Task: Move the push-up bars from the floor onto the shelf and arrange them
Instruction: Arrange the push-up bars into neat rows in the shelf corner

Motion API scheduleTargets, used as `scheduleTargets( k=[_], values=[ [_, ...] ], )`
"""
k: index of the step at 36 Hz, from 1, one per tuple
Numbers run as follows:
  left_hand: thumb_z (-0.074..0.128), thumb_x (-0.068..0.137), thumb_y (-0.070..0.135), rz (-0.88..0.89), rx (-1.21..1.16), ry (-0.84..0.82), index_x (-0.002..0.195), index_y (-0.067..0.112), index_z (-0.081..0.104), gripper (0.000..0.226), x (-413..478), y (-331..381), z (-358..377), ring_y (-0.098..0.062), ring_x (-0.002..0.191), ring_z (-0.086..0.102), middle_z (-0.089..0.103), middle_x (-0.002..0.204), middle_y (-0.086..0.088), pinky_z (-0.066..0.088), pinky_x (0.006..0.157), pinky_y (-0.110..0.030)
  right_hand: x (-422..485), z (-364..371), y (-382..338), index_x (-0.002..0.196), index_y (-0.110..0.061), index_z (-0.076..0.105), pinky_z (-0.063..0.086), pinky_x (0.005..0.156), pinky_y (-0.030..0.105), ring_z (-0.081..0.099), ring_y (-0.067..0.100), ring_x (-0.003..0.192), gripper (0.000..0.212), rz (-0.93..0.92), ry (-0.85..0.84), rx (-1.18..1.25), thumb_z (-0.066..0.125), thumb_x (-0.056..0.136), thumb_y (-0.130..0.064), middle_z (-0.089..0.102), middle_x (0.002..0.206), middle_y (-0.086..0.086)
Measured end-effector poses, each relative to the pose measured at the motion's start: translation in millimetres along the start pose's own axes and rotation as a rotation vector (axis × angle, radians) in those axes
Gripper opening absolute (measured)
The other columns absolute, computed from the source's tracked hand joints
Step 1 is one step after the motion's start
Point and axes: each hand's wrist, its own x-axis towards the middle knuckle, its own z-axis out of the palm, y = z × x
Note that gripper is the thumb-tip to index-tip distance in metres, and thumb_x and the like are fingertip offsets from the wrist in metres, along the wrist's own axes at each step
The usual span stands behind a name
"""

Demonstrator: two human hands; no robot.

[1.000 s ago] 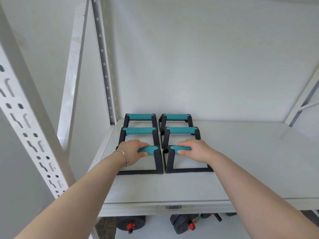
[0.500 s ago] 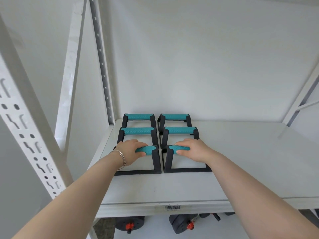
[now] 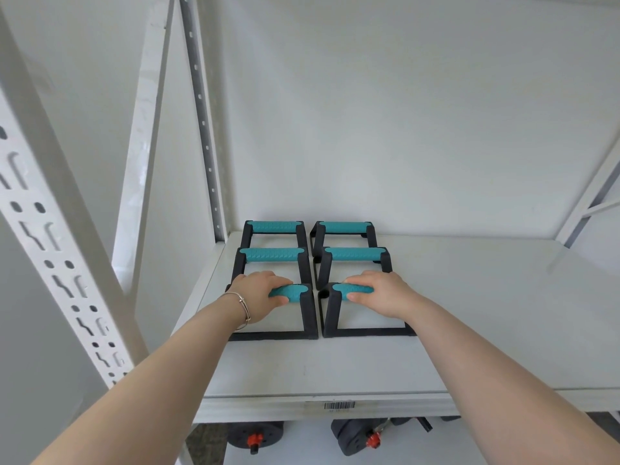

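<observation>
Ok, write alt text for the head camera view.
Two bare hands each hold the teal grip of a front push-up bar: left hand on the front left bar, right hand on the front right bar. Four more bars stand behind in two columns on the white shelf; dumbbells lie on the level below.

White shelf [image 3: 469, 330]: six push-up bars [image 3: 272, 255], two columns.

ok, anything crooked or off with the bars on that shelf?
Nothing stands out. Six bars sit upright in two neat columns on the shelf. The left hand and right hand each grip a front bar. Gaps look fairly even, with no damage visible.
</observation>
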Motion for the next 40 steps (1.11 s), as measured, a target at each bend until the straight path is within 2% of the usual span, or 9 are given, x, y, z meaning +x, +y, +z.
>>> scheduleTargets(
  k=[20, 27, 30, 34, 37, 40],
  values=[
    [0.045, 0.096, 0.044, -0.015, 0.014, -0.029, 0.133, 0.043, 0.045, 0.037, -5.1, 6.1, -6.7, -0.013, 0.096, 0.049, 0.057, 0.109, 0.010, 0.043, 0.085, -0.035, -4.1, -3.5, -1.7, 0.130, -0.048, 0.053, 0.039, 0.106, 0.042, 0.048, 0.024, 0.117, 0.041, -0.011, -0.022, -0.007, 0.050, 0.091, -0.057, 0.057, 0.120, -0.015],
    [0.039, 0.097, 0.047, -0.031, 0.079, -0.006, 0.139, 0.040, 0.039, 0.043, -9.8, 8.8, -3.8, -0.017, 0.107, 0.051, 0.057, 0.119, 0.007, 0.040, 0.094, -0.040, -10.2, -1.8, -5.0, 0.129, -0.048, 0.052, 0.040, 0.100, 0.038, 0.052, 0.022, 0.107, 0.037, -0.050, 0.024, -0.104, 0.045, 0.093, -0.056, 0.058, 0.114, -0.012],
    [0.037, 0.097, 0.047, -0.052, 0.129, 0.008, 0.142, 0.035, 0.036, 0.046, -12.6, 13.4, -2.7, -0.021, 0.114, 0.049, 0.055, 0.127, 0.005, 0.037, 0.102, -0.042, -13.8, 0.0, -6.4, 0.135, -0.044, 0.048, 0.037, 0.102, 0.037, 0.049, 0.020, 0.118, 0.044, -0.047, 0.050, -0.143, 0.043, 0.094, -0.057, 0.057, 0.126, -0.009],
    [0.041, 0.096, 0.045, -0.101, 0.106, 0.126, 0.146, 0.028, 0.029, 0.054, -19.8, 33.3, -0.4, -0.023, 0.137, 0.032, 0.039, 0.147, 0.002, 0.016, 0.117, -0.050, -23.8, 10.0, -12.1, 0.145, -0.032, 0.037, 0.027, 0.113, 0.041, 0.039, 0.021, 0.135, 0.060, -0.043, 0.187, -0.168, 0.044, 0.092, -0.059, 0.046, 0.146, -0.005],
    [0.040, 0.096, 0.046, -0.156, 0.099, 0.268, 0.148, 0.025, 0.020, 0.060, -29.2, 61.9, -1.1, -0.024, 0.146, 0.015, 0.026, 0.156, -0.001, 0.010, 0.119, -0.049, -38.9, 19.8, -18.6, 0.145, -0.025, 0.039, 0.028, 0.114, 0.043, 0.041, 0.023, 0.133, 0.062, -0.067, 0.366, -0.212, 0.048, 0.091, -0.055, 0.049, 0.143, -0.001],
    [0.039, 0.096, 0.044, -0.183, 0.093, 0.359, 0.150, 0.020, 0.016, 0.063, -41.4, 93.1, 2.8, -0.025, 0.147, 0.008, 0.021, 0.158, -0.005, 0.007, 0.119, -0.048, -58.8, 26.7, -21.9, 0.138, -0.017, 0.048, 0.034, 0.111, 0.045, 0.048, 0.026, 0.127, 0.056, -0.102, 0.545, -0.207, 0.057, 0.089, -0.044, 0.056, 0.135, 0.003]
  ],
)
